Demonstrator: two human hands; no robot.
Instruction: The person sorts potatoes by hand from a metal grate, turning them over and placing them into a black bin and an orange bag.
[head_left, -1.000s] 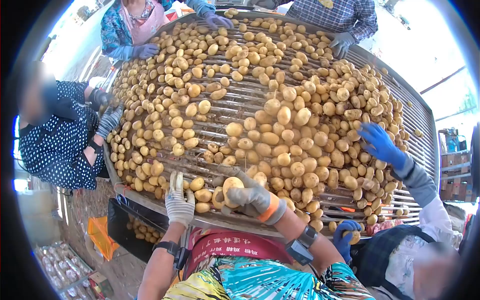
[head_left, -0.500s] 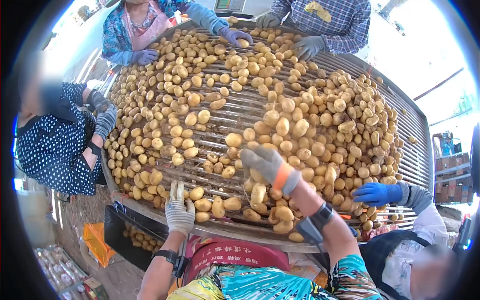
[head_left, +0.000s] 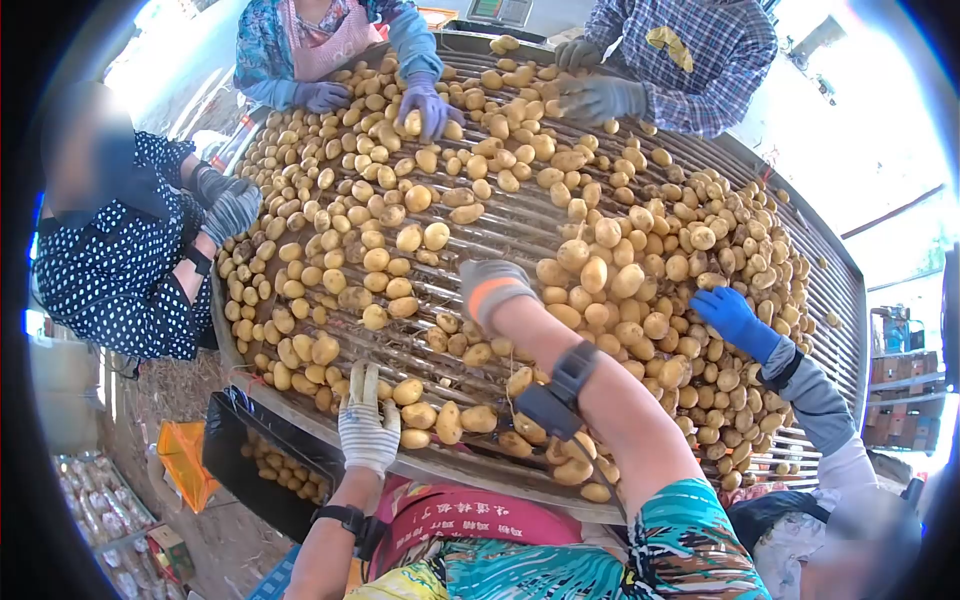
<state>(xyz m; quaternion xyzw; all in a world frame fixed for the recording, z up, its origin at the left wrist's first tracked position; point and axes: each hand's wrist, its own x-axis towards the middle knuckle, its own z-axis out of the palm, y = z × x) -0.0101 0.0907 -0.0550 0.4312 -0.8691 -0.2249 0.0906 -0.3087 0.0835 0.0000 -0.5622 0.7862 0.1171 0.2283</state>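
Observation:
Potatoes (head_left: 600, 270) are spread in heaps over a slatted metal sorting table (head_left: 490, 225). My left hand (head_left: 368, 430), in a striped white glove, rests at the near rim with its fingers stretched out, beside several potatoes (head_left: 448, 420). My right hand (head_left: 495, 292), in a grey glove with an orange band, reaches over the bare slats left of the big heap. Its back faces me and its fingers are hidden, so whether it holds a potato cannot be seen. A pink apron (head_left: 480, 520) lies against the table's near edge.
Other people's gloved hands work around the table: purple gloves (head_left: 428, 105) and grey gloves (head_left: 605, 100) at the far side, striped gloves (head_left: 232, 212) at left, a blue glove (head_left: 735, 318) at right. Below left stands a black bin (head_left: 225, 450) holding potatoes, beside an orange crate (head_left: 185, 465).
My right hand has moved left and away from me, off the heap's near part. My left hand stays near the rim. The blue glove has reached further onto the heap; one purple glove has shifted nearer.

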